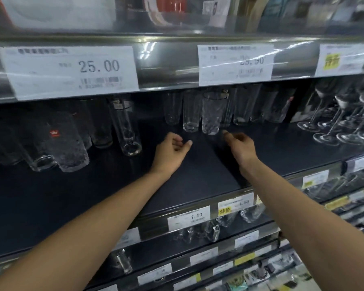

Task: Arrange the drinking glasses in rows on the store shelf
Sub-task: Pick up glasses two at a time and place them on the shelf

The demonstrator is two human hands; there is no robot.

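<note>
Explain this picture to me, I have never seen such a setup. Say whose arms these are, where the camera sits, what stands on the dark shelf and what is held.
No machine here: a person works with bare hands, and the one picture comes from a camera worn on their head, looking forward and down. The left hand and right hand reach over the dark shelf toward clear tumblers at the back. A second group of glasses stands on the left, stemmed wine glasses on the right. Price labels hang on the shelf edge above. Neither hand holds anything.
</note>
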